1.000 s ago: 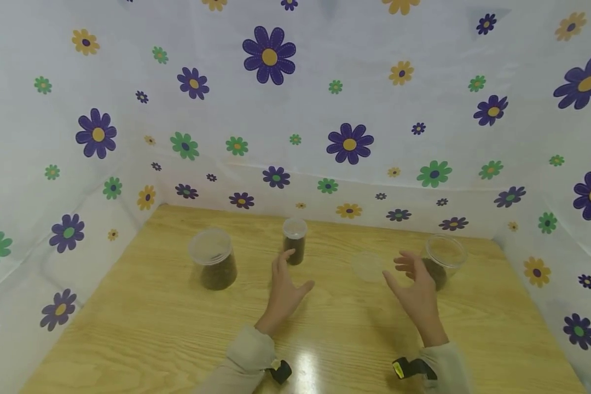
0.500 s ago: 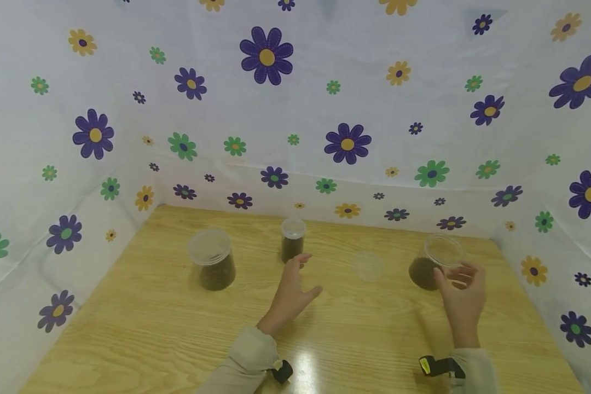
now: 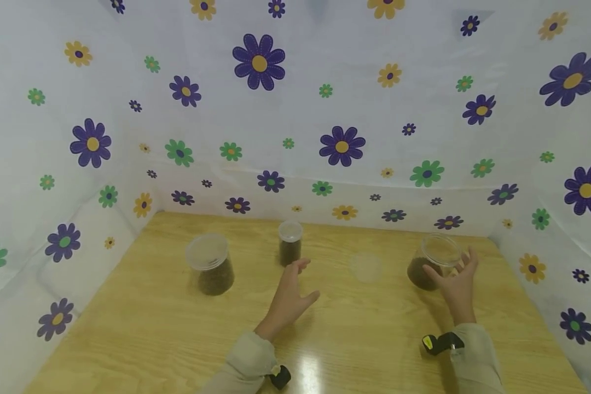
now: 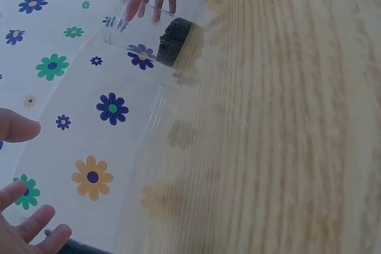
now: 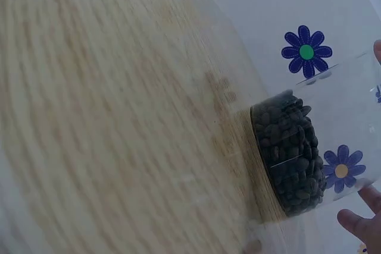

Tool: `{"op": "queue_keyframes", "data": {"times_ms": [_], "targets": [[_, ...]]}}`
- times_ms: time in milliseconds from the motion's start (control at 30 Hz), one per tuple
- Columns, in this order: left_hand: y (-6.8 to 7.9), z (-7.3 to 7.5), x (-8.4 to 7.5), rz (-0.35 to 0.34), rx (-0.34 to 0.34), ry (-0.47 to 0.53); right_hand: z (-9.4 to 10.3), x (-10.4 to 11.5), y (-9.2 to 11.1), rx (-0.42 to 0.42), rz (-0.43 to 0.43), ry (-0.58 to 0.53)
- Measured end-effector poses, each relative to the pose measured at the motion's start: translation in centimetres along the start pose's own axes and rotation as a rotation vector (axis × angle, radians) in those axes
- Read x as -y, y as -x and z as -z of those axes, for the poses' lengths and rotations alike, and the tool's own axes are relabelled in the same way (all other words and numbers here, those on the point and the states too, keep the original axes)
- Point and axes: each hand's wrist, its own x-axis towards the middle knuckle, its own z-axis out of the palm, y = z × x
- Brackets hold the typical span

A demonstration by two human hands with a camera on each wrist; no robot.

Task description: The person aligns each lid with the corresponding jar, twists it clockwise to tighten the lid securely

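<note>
In the head view, my right hand (image 3: 457, 290) spans a lidless clear jar (image 3: 426, 268), thumb in front and fingers on the far right side. Dark seed-like pieces (image 5: 289, 150) fill its lower part, as the right wrist view shows; the jar stands upright on the table. My left hand (image 3: 288, 301) hovers with fingers spread and holds nothing. Just beyond its fingertips is a narrow clear jar (image 3: 290, 249) with a translucent lid and dark contents. A translucent round lid (image 3: 366, 267) lies flat between the hands.
A wide lidded jar (image 3: 210, 268) with dark contents stands on the left of the wooden table (image 3: 177, 339). White cloth (image 3: 202, 126) printed with flowers encloses the back and both sides.
My right hand moved right, away from the lid's side, and came round the near side of the lidless jar. My left hand shifted only slightly and stayed spread.
</note>
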Motion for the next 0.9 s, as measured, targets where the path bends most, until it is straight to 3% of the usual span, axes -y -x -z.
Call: {"op": "queue_keyframes", "data": {"times_ms": [267,400,633,900], "targets": [[0.3,0.0,0.0,0.025,0.009,-0.005,-0.8,-1.0,-1.3,0.012,0.062,-0.040],[-0.4,-0.2,-0.2,0.033,0.042,-0.113,-1.1,-1.1,-1.5,-0.005,0.070,-0.044],[-3.2,-1.2,-1.4,-0.135,0.085,-0.477,-1.5,-1.2,-1.7,-0.023,0.076,-0.036],[-6.3,-3.1,-1.6,-0.267,0.114,-0.685,-1.7,-1.8,-1.5,-0.020,0.055,-0.050]]}}
